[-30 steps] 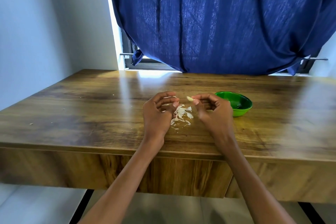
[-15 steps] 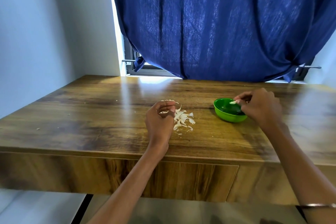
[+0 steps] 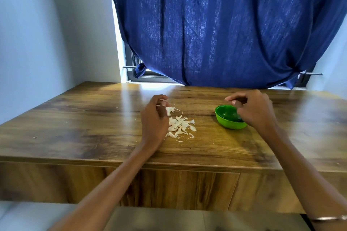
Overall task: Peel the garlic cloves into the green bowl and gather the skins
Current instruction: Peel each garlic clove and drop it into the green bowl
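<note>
Head-camera view is showing a wooden table [image 3: 93, 118] with a heap of papery garlic skins [image 3: 180, 126] lying near its front edge, a little left of centre. The left hand [image 3: 155, 118] is resting just beside that heap on its left side, fingers curled, and it seems to be pinching a pale scrap of skin [image 3: 170, 109] at the far end of the pile; that keeps the waste collecting in one spot instead of scattering. A few stray flecks are lying well to the left on the tabletop.

To the right, the green bowl [image 3: 228, 121] is sitting apart from the skins, probably so that peeled cloves and waste are staying separate. The right hand [image 3: 253, 110] is hovering over the bowl's far right rim and hiding part of it, its thumb and fingertips drawn together. Whether a clove is pinched between them I cannot tell; the spot is blurred. No clove is visible in the dark inside of the bowl.

A blue curtain [image 3: 225, 24] is hanging behind the table.
</note>
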The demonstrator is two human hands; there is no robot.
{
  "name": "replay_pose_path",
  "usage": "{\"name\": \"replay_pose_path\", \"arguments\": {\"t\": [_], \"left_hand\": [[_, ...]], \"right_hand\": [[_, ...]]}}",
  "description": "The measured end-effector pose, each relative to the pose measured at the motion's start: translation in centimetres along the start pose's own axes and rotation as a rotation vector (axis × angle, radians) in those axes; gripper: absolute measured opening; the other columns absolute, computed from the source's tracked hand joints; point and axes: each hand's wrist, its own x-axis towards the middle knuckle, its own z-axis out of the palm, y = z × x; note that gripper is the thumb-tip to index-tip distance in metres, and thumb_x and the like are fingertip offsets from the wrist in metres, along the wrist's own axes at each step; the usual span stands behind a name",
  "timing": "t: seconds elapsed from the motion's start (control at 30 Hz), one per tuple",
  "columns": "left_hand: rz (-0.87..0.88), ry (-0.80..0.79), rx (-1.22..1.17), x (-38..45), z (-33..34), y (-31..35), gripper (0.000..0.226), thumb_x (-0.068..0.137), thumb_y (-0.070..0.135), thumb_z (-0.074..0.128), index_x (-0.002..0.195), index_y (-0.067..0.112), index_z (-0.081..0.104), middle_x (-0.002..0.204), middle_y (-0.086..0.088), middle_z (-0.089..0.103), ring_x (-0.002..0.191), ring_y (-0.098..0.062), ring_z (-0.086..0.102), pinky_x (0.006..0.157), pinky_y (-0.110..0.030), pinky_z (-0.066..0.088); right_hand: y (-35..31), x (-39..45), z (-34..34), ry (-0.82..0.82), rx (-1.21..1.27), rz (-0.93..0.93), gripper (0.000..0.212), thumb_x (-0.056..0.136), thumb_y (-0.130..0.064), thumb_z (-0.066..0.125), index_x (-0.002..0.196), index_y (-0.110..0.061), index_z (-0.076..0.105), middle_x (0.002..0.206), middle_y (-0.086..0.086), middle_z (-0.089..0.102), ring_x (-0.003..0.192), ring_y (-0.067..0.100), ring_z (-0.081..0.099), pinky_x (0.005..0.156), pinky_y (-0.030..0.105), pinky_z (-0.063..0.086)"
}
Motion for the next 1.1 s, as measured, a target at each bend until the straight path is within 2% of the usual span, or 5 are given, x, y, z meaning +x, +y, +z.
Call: {"name": "replay_pose_path", "arguments": {"t": [0.17,0.43,0.67,0.83,1.1], "left_hand": [[0.136,-0.100,0.109,0.5,-0.9,-1.6,0.017,0.103,0.010,0.050,0.113,0.014,0.064,0.092,-0.003,0.071,0.083,-0.020,0.072,0.072,-0.047,0.059],[0.158,-0.127,0.167,-0.4,-1.0,-1.0,0.017,0.099,0.002,0.054,0.110,0.011,0.065,0.089,-0.003,0.071,0.078,-0.019,0.069,0.070,-0.039,0.054],[0.146,-0.150,0.189,-0.1,-0.7,-1.4,0.016,0.100,0.005,0.054,0.107,0.010,0.067,0.089,-0.001,0.070,0.078,-0.015,0.063,0.070,-0.034,0.050],[0.136,-0.150,0.185,-0.1,-1.0,-1.2,0.018,0.100,0.005,0.053,0.107,0.010,0.069,0.090,0.000,0.071,0.077,-0.013,0.063,0.066,-0.021,0.046],[0.081,-0.329,0.037,-0.1,-0.7,-0.9,0.023,0.096,0.007,0.063,0.117,0.018,0.068,0.091,0.008,0.074,0.076,0.010,0.065,0.065,-0.005,0.044]], "right_hand": [[-3.3,-1.5,3.3,-0.230,0.040,-0.135,0.023,0.097,-0.011,0.063,0.110,-0.029,0.072,0.100,-0.019,0.063,0.078,-0.010,0.055,0.061,-0.003,0.040],[-5.6,-3.2,8.1,-0.355,0.062,-0.235,0.014,0.088,-0.024,0.076,0.097,-0.035,0.077,0.101,-0.013,0.073,0.089,-0.001,0.061,0.091,0.033,0.055],[-6.5,-4.1,8.7,-0.377,0.024,-0.289,0.012,0.088,-0.030,0.076,0.099,-0.034,0.078,0.096,-0.016,0.067,0.082,-0.004,0.054,0.081,0.024,0.045],[-6.1,-3.9,9.5,-0.282,0.007,-0.253,0.006,0.088,-0.030,0.075,0.090,-0.036,0.078,0.094,-0.015,0.072,0.083,0.001,0.060,0.081,0.034,0.054],[-4.4,-3.0,9.1,-0.173,0.325,-0.093,0.013,0.088,-0.022,0.077,0.090,-0.036,0.077,0.082,-0.020,0.072,0.080,-0.011,0.063,0.065,0.006,0.047]]}}
